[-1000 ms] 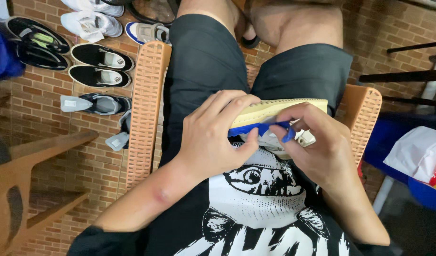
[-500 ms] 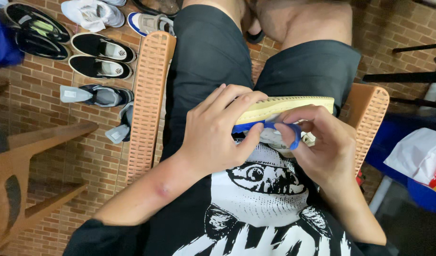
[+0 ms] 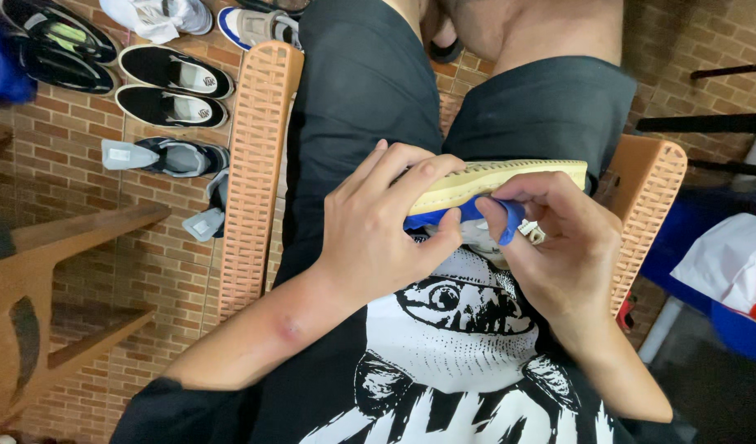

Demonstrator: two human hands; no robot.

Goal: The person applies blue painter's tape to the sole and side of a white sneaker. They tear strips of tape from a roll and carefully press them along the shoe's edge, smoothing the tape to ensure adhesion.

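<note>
hands on a shoe held sole-up in the lap

fingers of the left hand (image 3: 378,234) were wrapped over the pale ribbed sole of the shoe (image 3: 510,175), thumb tucked beneath against its blue side, so that hand was closed on the shoe and steadied it. the right hand (image 3: 559,247) was curled in from the other side, its thumb and forefinger pinching a blue strip (image 3: 510,222) at the shoe's edge, with a small white tag or lace end (image 3: 531,233) poking out just beside the fingertips. what exactly lay under the right palm could not be told, since the hand covered it.

the shoe sat crosswise above the lap, sole facing up, close to the chest and over the black shorts (image 3: 370,90). a printed black shirt (image 3: 452,345) filled the lower view. the person sat on an orange plastic chair (image 3: 259,164), its perforated sides showing left and right. beyond it, on the brick floor (image 3: 82,214), several pairs of shoes (image 3: 168,86) lay in a row, well apart from the hands.

as a judgement, the work seemed to go best with the left hand gripping firmly near the middle of the sole, so the shoe did not twist, while the right pinched close to the edge and pulled evenly rather than jerking.
</note>
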